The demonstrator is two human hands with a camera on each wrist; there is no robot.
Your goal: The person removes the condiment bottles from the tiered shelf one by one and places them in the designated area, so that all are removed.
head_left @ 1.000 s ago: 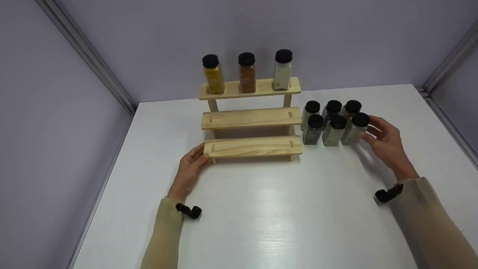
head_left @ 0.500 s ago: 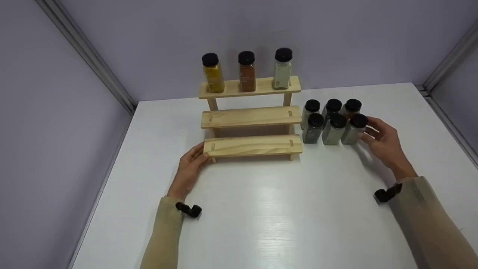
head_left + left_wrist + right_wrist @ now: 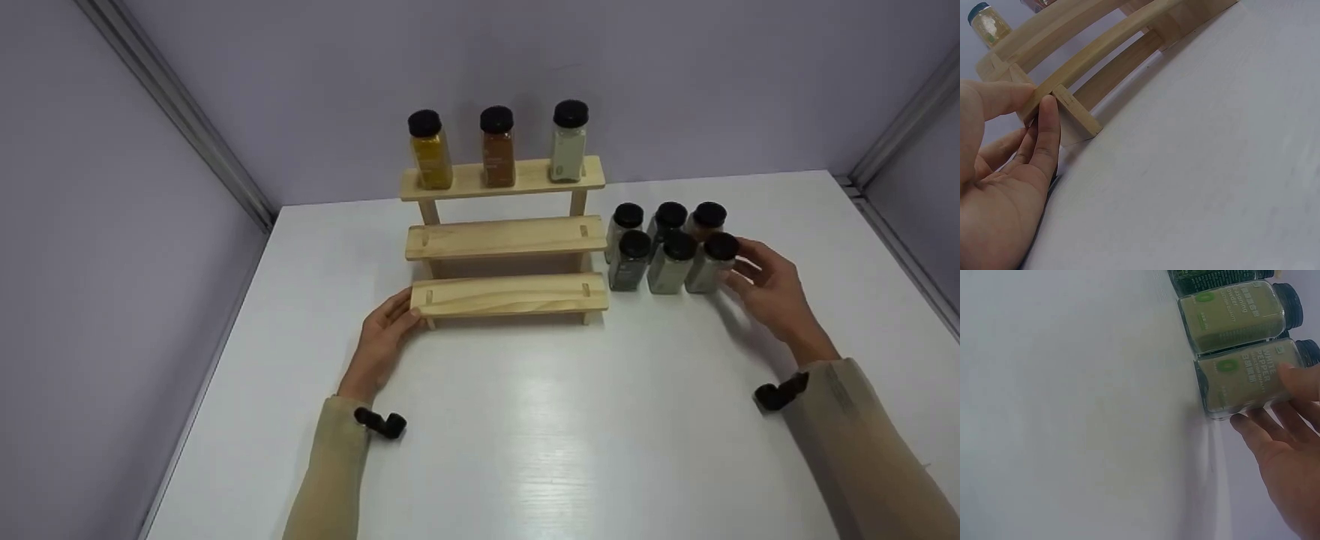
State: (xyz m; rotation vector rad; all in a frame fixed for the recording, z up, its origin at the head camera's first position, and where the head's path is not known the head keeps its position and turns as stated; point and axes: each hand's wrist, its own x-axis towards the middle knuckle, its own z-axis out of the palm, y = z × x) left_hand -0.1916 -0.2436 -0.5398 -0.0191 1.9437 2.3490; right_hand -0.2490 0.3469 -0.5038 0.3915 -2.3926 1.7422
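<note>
Since a second ago, we see the white pepper jar (image 3: 709, 270) shift slightly left toward its neighbour, and the right hand (image 3: 772, 292) goes with it; the left hand (image 3: 382, 345) stays put. We count nine jars in all: three on the top shelf (image 3: 466, 177) of one wooden rack (image 3: 506, 238) with three shelves, and six on the tabletop (image 3: 480, 420) to its right, in two rows of three.

The white pepper jar stands at the right end of the front row, just beside the seasoning powder jar (image 3: 1233, 318). Its long axis is upright, black cap on top, label toward us. The rack's long axis runs left to right, its shelves stepping down toward us.

The right forearm slants in from the lower right; the thumb lies on the jar's label and the fingers (image 3: 1252, 439) on its right side, holding it. The left forearm rises from below, and that hand pinches the left end of the lowest shelf (image 3: 510, 295), thumb above and fingers underneath.
</note>
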